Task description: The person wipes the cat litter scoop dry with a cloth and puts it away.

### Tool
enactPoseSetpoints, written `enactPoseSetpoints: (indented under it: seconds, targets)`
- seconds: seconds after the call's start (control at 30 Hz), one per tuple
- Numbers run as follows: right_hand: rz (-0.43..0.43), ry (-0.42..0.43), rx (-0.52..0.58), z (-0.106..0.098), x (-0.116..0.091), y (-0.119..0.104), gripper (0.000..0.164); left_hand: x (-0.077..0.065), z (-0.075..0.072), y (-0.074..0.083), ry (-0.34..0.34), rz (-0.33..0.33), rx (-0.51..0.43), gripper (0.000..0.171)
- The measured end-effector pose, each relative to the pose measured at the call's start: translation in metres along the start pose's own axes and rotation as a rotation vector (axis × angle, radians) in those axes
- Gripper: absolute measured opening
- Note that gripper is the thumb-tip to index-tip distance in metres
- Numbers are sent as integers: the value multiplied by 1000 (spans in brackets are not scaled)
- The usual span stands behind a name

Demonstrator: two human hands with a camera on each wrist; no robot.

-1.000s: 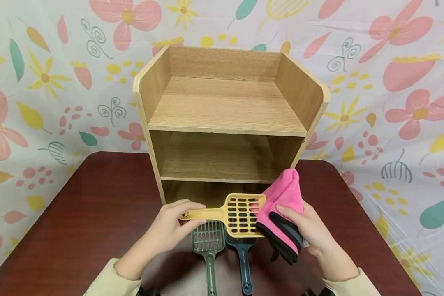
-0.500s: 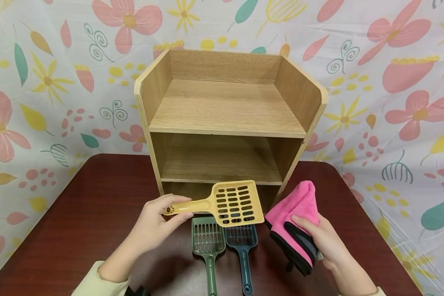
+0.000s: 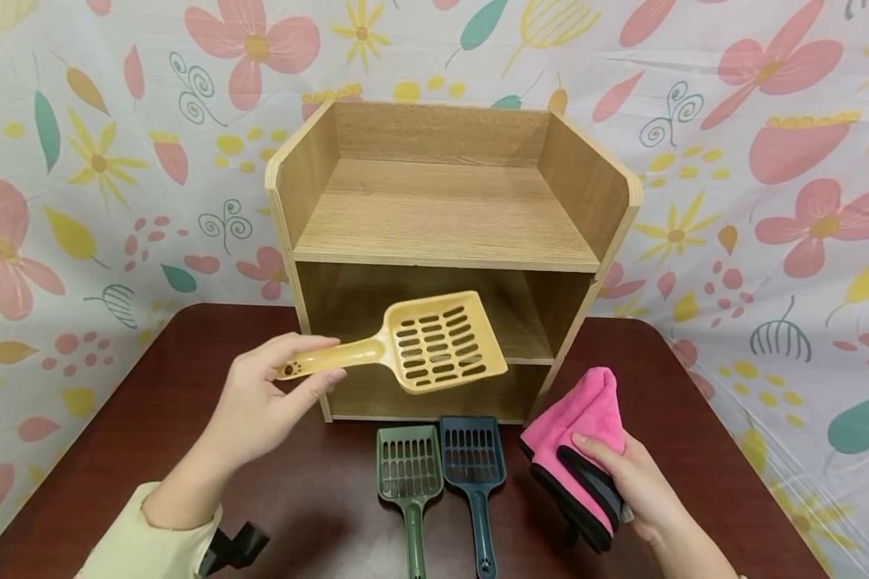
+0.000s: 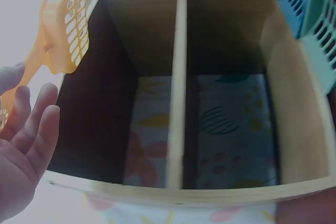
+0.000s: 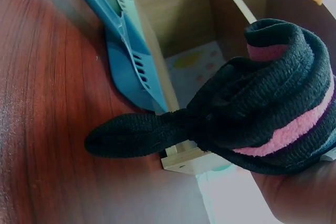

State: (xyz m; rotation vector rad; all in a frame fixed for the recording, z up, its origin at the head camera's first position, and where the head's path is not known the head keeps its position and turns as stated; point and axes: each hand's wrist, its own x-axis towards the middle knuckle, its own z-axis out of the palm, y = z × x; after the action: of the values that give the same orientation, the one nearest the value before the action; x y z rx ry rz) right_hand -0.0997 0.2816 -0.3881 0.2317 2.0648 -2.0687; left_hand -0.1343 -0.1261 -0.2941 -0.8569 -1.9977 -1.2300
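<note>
My left hand (image 3: 264, 406) pinches the handle end of a yellow litter scoop (image 3: 445, 342), held up in front of the shelf's middle opening. In the left wrist view the yellow scoop (image 4: 65, 27) rises beyond the fingers. A folded pink cloth with black edging (image 3: 579, 426) is gripped by my right hand (image 3: 640, 482), low to the right of the shelf. The right wrist view shows the cloth's black border and hanging loop (image 5: 139, 135). On the table, a green litter scoop (image 3: 409, 462) and a dark blue litter scoop (image 3: 472, 454) lie side by side, handles toward me.
A wooden shelf unit (image 3: 434, 213) stands at the middle of the dark red table (image 3: 210, 354), with a raised-sided top and two openings below. Behind hangs a floral-patterned sheet (image 3: 130, 96). A black object (image 3: 235, 547) shows at the left wrist.
The yellow scoop has been lifted up and to the left, away from the cloth, and tilted. My right hand has moved the cloth to the right and down.
</note>
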Motion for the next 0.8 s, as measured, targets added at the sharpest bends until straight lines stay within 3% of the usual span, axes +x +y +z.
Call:
enactPoseSetpoints:
  seconds: [0.3, 0.8]
  targets:
    - [-17, -8, 29, 4, 0, 1, 9, 26, -15, 12, 106, -42, 30, 36]
    - [-6, -3, 18, 7, -1, 0, 10, 56, -14, 12, 341, -46, 204, 23]
